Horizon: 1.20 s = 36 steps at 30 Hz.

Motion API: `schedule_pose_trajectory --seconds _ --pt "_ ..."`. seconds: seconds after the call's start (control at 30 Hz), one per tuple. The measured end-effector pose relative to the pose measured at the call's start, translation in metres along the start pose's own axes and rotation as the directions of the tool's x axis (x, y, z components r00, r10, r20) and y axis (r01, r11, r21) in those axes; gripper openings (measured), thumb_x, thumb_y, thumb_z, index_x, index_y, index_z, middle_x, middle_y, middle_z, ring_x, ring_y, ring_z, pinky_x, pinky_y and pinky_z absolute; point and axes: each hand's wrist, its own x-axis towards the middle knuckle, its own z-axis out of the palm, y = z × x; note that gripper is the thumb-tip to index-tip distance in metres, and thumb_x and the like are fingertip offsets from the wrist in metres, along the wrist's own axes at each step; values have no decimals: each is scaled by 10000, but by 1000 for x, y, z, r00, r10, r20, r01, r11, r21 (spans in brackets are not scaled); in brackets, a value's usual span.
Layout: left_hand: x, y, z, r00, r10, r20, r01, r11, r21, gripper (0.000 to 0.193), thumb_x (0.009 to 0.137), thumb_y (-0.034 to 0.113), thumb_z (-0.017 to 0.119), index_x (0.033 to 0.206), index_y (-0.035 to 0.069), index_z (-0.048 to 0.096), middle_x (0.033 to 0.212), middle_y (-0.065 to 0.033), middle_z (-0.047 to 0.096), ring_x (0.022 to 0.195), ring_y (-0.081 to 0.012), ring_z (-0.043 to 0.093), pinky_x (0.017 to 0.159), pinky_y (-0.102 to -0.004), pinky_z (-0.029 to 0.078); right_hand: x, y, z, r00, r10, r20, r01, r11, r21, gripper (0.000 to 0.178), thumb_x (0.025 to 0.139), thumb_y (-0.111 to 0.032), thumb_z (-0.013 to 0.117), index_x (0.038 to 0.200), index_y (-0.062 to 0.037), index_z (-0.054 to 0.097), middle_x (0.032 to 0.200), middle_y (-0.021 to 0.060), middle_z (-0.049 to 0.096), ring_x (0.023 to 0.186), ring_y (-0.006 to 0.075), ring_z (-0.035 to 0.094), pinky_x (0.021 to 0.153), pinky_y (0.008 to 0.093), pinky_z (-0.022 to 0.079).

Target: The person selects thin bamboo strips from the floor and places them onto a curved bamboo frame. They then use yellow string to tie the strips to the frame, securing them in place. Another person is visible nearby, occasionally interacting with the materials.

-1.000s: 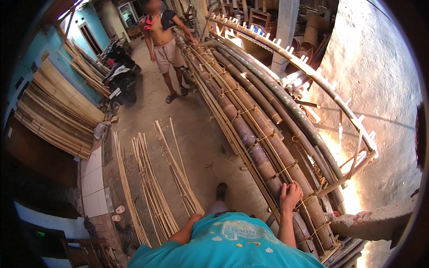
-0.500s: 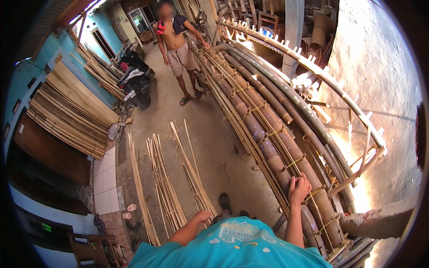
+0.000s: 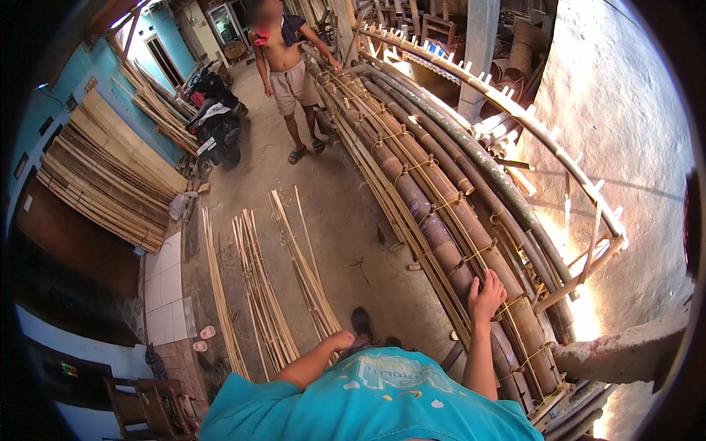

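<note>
My right hand [image 3: 488,295] rests on top of a bundle of thick brown bamboo poles [image 3: 443,250], its fingers a little apart and lying on the pole. The poles run lengthwise from beside me toward the back and are tied at intervals with yellowish cord [image 3: 468,257]. Thin split strips lie along the bundle's near side. My left hand [image 3: 340,341] hangs low by my left side, its fingers hidden from view. Closest to it are loose bamboo strips [image 3: 312,294] on the floor.
More strip bundles [image 3: 257,294] lie on the concrete floor to the left. A person [image 3: 288,66] stands at the far end, one hand on the poles. Behind are a parked motorbike [image 3: 217,132] and leaning bamboo panels [image 3: 103,191]. A pegged bamboo rail [image 3: 507,101] curves along the right.
The view has shifted slightly, and the surroundings sit a little further left and up. My right hand stays on the poles with its fingers less curled. My left hand remains low.
</note>
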Motion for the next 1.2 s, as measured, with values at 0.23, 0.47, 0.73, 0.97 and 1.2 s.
schedule_pose_trajectory --seconds 0.23,0.47,0.73,0.97,1.2 --pt "-35 -5 -3 993 -119 24 121 985 -125 266 765 184 573 929 44 728 874 -157 695 698 -267 685 566 -420 560 -2 4 3 1000 -11 -17 10 1000 -22 350 873 -224 647 1194 -88 626 1244 89 616 1152 258 557 1006 408 337" --pt "-30 -28 21 987 -151 53 157 978 -135 304 765 198 579 949 -2 716 898 -164 701 736 -288 692 574 -445 565 -2 3 4 1000 -19 0 19 999 -43 337 890 -255 637 1189 -100 628 1246 74 610 1159 260 550 1007 412 339" --pt "13 -45 32 992 23 125 -49 977 209 272 803 216 546 920 44 721 797 -129 696 716 -281 688 596 -423 565 -3 -6 1 997 -20 68 27 994 -104 317 899 -275 625 1169 -113 654 1255 77 592 1164 275 537 1013 452 344" --pt "-32 7 11 987 -138 79 156 935 -318 168 792 198 555 774 70 663 686 -71 592 557 -208 568 476 -415 454 -5 -2 6 995 7 102 8 988 -155 324 883 -279 635 1164 -119 655 1263 86 583 1157 283 532 1006 464 347" --pt "22 -40 31 930 -189 316 324 828 -457 509 797 117 521 1297 126 427 856 -140 558 625 -228 531 463 -397 367 0 -11 8 985 16 171 25 972 -234 289 907 -334 594 1087 -144 715 1294 87 556 1180 290 520 1001 474 360"
